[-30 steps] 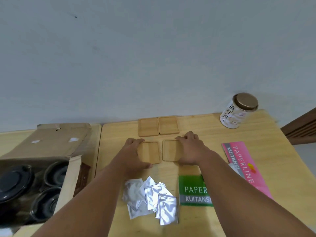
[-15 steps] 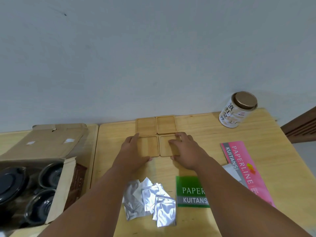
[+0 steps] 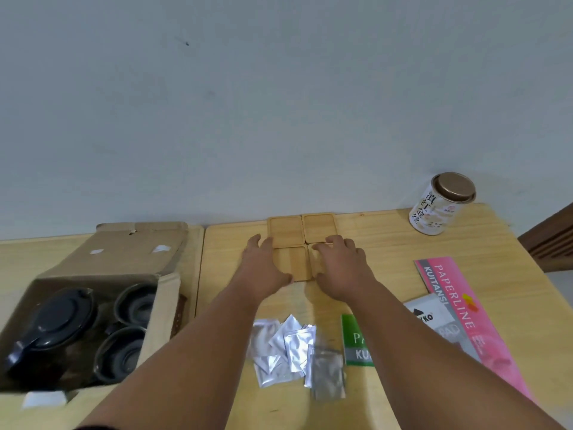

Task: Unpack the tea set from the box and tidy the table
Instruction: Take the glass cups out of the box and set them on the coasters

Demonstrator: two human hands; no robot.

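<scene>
Several square wooden coasters form a tight block at the table's far middle: two far ones lie bare, and a near left one shows between my hands. My left hand lies flat on the near left coaster's left side, fingers spread. My right hand lies flat over the near right coaster, which is mostly hidden. At the left stands an open cardboard box with a dark teapot and two dark cups inside.
A white tea tin with a bronze lid stands at the far right. Silver foil sachets lie near me, beside a green receipt book. A pink booklet and a grey packet lie at the right. The wall is close behind.
My hands have slid the two near coasters away from me until they touch the two far ones; the gap between the rows has closed.
</scene>
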